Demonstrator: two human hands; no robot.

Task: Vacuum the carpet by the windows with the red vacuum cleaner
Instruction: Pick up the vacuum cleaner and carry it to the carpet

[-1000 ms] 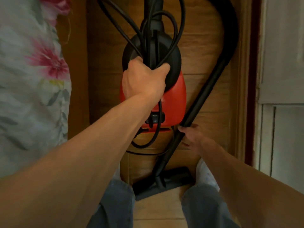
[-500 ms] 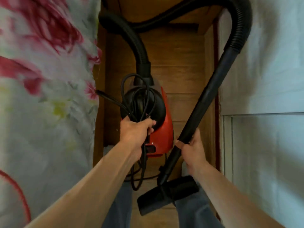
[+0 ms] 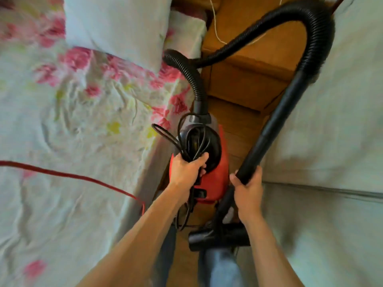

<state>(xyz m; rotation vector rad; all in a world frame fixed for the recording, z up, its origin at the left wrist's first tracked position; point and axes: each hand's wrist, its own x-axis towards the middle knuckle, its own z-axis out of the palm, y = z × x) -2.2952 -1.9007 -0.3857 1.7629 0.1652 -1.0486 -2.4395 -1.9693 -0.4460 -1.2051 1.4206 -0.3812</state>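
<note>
The red vacuum cleaner [image 3: 214, 179] hangs over a narrow strip of wooden floor between a bed and a white wall. My left hand [image 3: 186, 170] grips its black top handle together with the bundled black power cord [image 3: 192, 139]. My right hand [image 3: 247, 188] grips the black rigid tube [image 3: 275, 121] low down. The ribbed black hose [image 3: 306, 15] arcs from the body up and over to the tube. The black floor nozzle [image 3: 217, 237] hangs at the tube's end, above my jeans.
A bed with a floral sheet [image 3: 83, 121] and a white pillow [image 3: 116, 25] fills the left. A red cord [image 3: 68, 175] lies across it. A wooden bedside cabinet [image 3: 248, 65] stands ahead with a thin white cable [image 3: 215, 23]. White wall or door panels [image 3: 342, 131] close the right side.
The view has lifted and widened, and the vacuum has come up off the floor with both hands. My right hand has closed fully round the tube.
</note>
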